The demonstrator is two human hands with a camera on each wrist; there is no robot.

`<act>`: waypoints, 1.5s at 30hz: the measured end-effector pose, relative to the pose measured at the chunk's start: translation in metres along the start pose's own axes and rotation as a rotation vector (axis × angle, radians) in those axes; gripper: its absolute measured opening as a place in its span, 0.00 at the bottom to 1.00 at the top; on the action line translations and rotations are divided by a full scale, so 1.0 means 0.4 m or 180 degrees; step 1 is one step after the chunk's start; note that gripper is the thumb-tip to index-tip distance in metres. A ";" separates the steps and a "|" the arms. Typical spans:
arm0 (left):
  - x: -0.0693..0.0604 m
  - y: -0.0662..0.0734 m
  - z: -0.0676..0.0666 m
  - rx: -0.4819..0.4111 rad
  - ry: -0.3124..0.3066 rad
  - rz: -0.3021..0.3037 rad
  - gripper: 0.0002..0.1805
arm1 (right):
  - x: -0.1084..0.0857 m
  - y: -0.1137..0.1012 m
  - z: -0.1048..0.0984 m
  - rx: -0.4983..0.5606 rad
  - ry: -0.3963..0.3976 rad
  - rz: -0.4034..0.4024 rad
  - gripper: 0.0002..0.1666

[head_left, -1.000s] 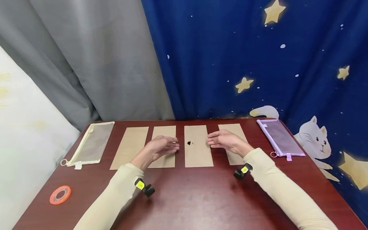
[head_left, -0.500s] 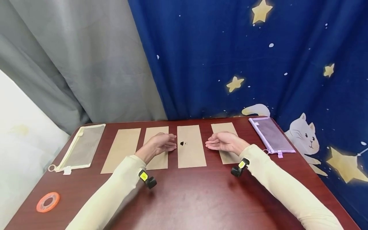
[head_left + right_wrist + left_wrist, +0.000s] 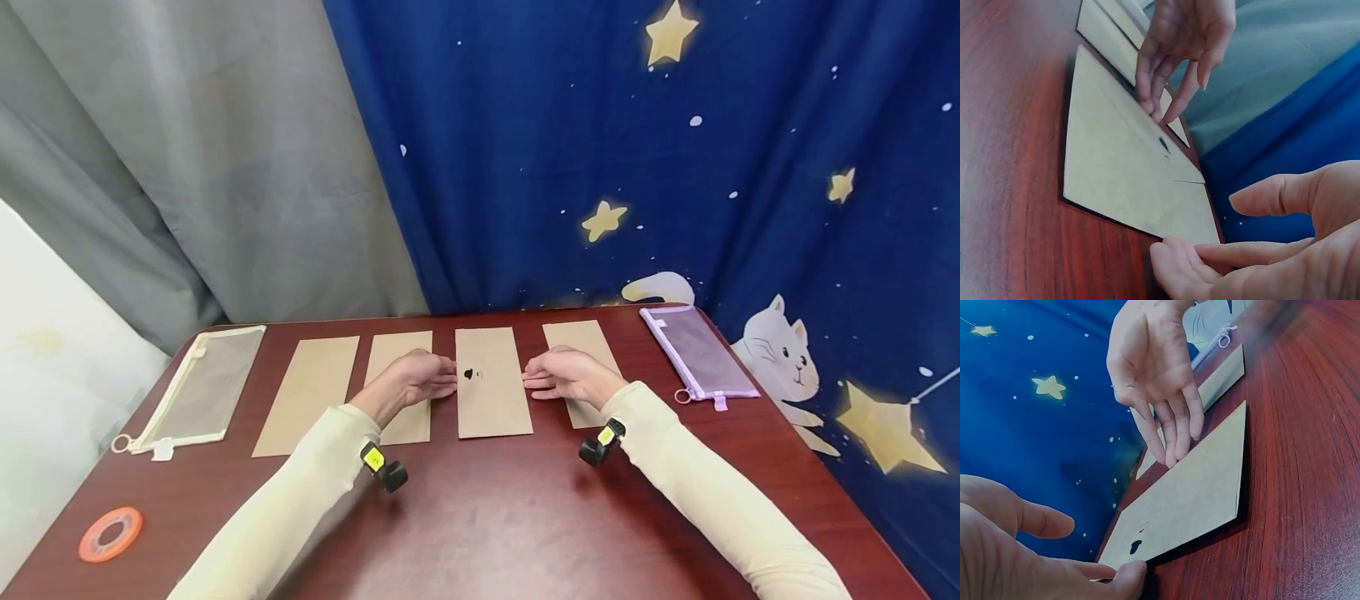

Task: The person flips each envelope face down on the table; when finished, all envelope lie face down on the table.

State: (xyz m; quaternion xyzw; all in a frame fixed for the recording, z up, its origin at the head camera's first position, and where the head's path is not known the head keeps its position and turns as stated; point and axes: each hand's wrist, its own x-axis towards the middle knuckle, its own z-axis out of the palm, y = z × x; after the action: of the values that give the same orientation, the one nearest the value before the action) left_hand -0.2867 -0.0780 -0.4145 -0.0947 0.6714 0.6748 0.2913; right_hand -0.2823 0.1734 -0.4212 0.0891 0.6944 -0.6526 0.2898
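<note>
A tan kraft paper rectangle (image 3: 495,404) lies flat on the dark red table, with a small black print near its left edge. My left hand (image 3: 422,375) is at its left edge, and in the left wrist view the fingertips (image 3: 1129,578) touch that edge. Opposite it, my right hand (image 3: 568,375) has its fingertips (image 3: 1179,256) against the right edge. Both hands keep their fingers extended and thumbs apart from them. Neither hand pinches the paper. Whether the rectangle is a folded bag or a single sheet I cannot tell.
Two more tan paper rectangles lie left, a far one (image 3: 307,396) and one (image 3: 393,350) under my left hand; another (image 3: 579,335) lies right. A cream mesh zip pouch (image 3: 206,387), a purple one (image 3: 701,354) and an orange ring-shaped roll (image 3: 110,535) flank them. Curtains (image 3: 487,167) hang behind.
Both hands have closed in on the middle paper, from slightly beside it to its two side edges. The head view has turned to the right. The papers look unmoved on the table.
</note>
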 end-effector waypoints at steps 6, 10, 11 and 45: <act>0.025 -0.014 -0.031 -0.0121 -0.0100 0.0045 0.15 | -0.005 0.017 0.015 -0.0206 0.0042 -0.0262 0.18; -0.013 0.006 -0.021 -0.0113 -0.0017 0.0012 0.21 | -0.013 0.031 0.025 -0.0301 0.0150 -0.0521 0.26; -0.020 0.010 -0.021 -0.0147 -0.0018 0.0008 0.22 | -0.014 0.035 0.027 -0.0278 0.0218 -0.0599 0.26; -0.046 0.044 -0.014 -0.1075 0.0605 0.0727 0.18 | -0.094 -0.058 0.179 -0.2552 0.1729 -0.2562 0.13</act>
State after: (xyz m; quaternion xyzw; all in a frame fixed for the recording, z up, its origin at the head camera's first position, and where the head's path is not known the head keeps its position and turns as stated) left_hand -0.2826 -0.0871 -0.3904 -0.1285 0.5797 0.7943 0.1284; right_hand -0.2428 0.1114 -0.3806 -0.1322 0.9131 -0.3535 -0.1543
